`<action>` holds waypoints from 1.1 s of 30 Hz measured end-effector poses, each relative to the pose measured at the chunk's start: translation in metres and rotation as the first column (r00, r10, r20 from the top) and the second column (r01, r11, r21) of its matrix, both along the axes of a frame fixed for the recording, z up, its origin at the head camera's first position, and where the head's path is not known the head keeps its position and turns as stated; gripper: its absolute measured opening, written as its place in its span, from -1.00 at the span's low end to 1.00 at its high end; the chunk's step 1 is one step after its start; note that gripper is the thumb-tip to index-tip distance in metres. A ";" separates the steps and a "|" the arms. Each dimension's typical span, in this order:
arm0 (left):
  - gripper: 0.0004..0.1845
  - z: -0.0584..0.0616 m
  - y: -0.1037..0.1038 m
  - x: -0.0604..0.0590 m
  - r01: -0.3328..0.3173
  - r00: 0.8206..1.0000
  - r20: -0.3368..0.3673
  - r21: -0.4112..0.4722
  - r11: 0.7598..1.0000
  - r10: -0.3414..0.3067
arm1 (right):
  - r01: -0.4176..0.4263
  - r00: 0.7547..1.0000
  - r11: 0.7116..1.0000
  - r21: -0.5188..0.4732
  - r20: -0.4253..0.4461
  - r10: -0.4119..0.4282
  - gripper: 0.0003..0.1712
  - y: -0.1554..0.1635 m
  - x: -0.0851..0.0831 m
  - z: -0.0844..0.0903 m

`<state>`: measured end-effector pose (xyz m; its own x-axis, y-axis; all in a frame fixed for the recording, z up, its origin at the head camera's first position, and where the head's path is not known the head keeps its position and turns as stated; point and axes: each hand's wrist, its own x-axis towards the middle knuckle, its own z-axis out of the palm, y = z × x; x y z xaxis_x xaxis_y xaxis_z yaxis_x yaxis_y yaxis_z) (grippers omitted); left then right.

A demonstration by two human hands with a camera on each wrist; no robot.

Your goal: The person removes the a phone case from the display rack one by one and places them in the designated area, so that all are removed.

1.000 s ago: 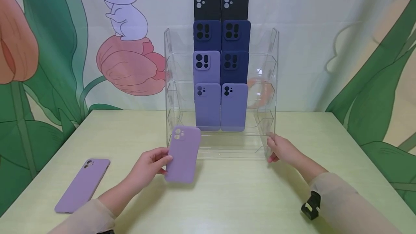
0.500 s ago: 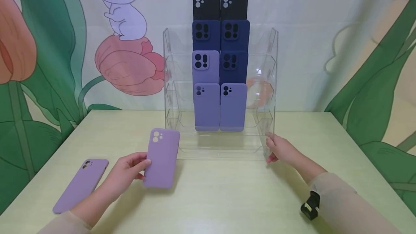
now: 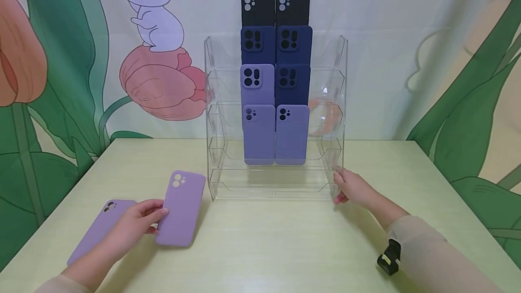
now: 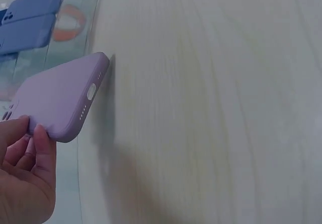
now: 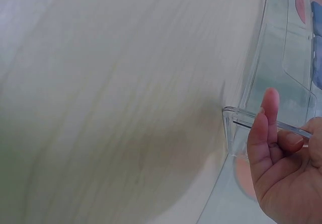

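Note:
My left hand [image 3: 132, 225] pinches a light purple phone case [image 3: 181, 209] by its left long edge, thumb on its back. The case is tilted above the table, and its bottom end with the port cutout shows in the left wrist view. A second purple phone case [image 3: 95, 229] lies on the table, partly hidden behind my left hand and forearm. My right hand [image 3: 351, 185] grips the right side panel of a clear tiered display rack [image 3: 281, 189], low near its front corner. In the right wrist view, the thumb and fingers sit on either side of that clear panel [image 5: 297, 129].
Two black phone cases [image 3: 258, 10] stand on the rack's top tier. Below them are dark blue cases [image 3: 294, 53], one lavender case [image 3: 256, 96] beside a blue one, and two lavender-blue cases [image 3: 292, 141] lowest. A printed curtain [image 3: 378, 80] hangs behind the table [image 3: 285, 248].
My left hand has drawn the purple phone case left and toward me, away from the rack's front, and now overlaps the case on the table. The right hand stays on the rack.

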<state>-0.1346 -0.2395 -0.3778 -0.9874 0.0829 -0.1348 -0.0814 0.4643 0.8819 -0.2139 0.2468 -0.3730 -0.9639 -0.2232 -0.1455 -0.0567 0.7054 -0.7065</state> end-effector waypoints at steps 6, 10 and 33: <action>-0.48 -0.005 -0.016 -0.001 0.005 0.999 0.039 -0.044 0.999 -0.003 | -0.001 1.000 1.000 0.000 0.004 0.001 -0.39 0.000 0.000 0.000; -0.43 -0.006 -0.024 -0.003 0.019 0.998 0.057 -0.090 0.996 -0.014 | 0.000 1.000 1.000 0.001 0.005 0.000 -0.38 0.001 0.000 0.000; -0.12 -0.004 -0.035 0.006 0.101 0.992 -0.010 -0.524 0.846 -0.125 | 0.009 1.000 1.000 -0.017 0.004 -0.009 -0.38 0.000 0.000 0.001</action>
